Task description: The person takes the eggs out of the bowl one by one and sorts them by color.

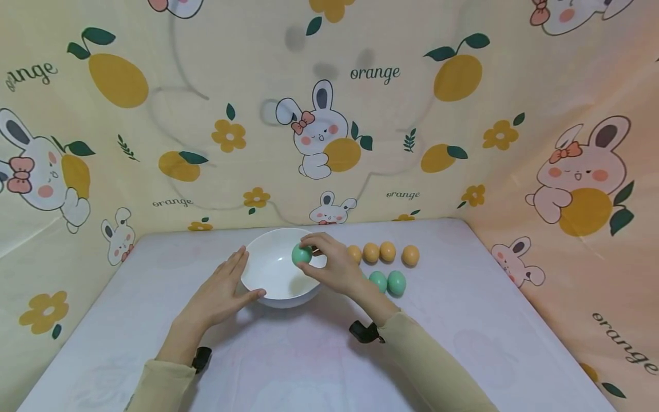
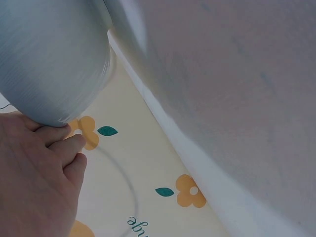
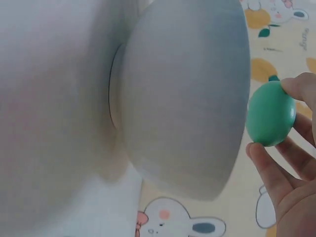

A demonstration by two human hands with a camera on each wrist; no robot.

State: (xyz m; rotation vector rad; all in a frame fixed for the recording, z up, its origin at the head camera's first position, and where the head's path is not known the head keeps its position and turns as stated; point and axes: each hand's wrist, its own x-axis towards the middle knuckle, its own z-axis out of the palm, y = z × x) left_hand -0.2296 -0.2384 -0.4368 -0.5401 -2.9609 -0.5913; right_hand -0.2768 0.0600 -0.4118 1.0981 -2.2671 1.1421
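Observation:
A white bowl [image 1: 278, 274] stands on the table, its inside facing up. My right hand [image 1: 334, 266] pinches a green egg [image 1: 301, 254] between thumb and fingertips over the bowl's right part. In the right wrist view the green egg [image 3: 271, 113] shows beside the rim, with the bowl's outer wall [image 3: 187, 98] filling the middle. My left hand [image 1: 218, 292] rests against the bowl's left side, fingers straight and thumb spread at the near rim. The left wrist view shows those fingers [image 2: 64, 143] touching the bowl [image 2: 54, 54].
Right of the bowl, several yellow eggs [image 1: 388, 252] lie in a row. Nearer to me are green eggs [image 1: 396, 283], partly hidden by my right hand. A patterned cloth [image 1: 329, 200] with rabbits and oranges rises behind the white table [image 1: 309, 360] and at both sides.

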